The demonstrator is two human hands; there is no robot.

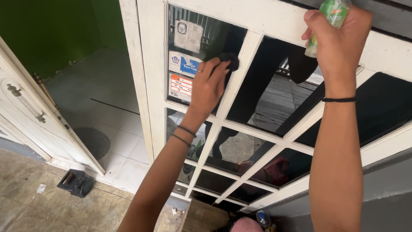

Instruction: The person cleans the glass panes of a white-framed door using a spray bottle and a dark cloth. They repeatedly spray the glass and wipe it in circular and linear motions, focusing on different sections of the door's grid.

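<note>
Outdoor doorway setting, tiled floor (25,202) below, white-framed window (240,111) with dark glass panes filling centre. Nearest, at bottom edge: small clear bottle with blue cap (263,218) beside pinkish rounded thing (too cropped to identify). Low left on floor, black doorstop-like block (76,182); behind it open white door (30,120) with metal handle, round dark mat (92,141) on pale inside tiles, green wall (51,30) at back. Both forearms reaching up to window. Left hand (209,88) flat against upper-left pane, fingers spread a little and pressing small black cloth (229,60) onto glass at frame bar; ring on one finger, two thin bands on wrist. Stickers (185,64) just left of that hand, behind glass. Right hand (339,45) higher, at top frame rail, fingers wrapped tight round small green-labelled spray bottle (330,19) (upper part cut off by picture edge); black band on wrist. Dark reflections in panes, standing figure and decking visible.
</note>
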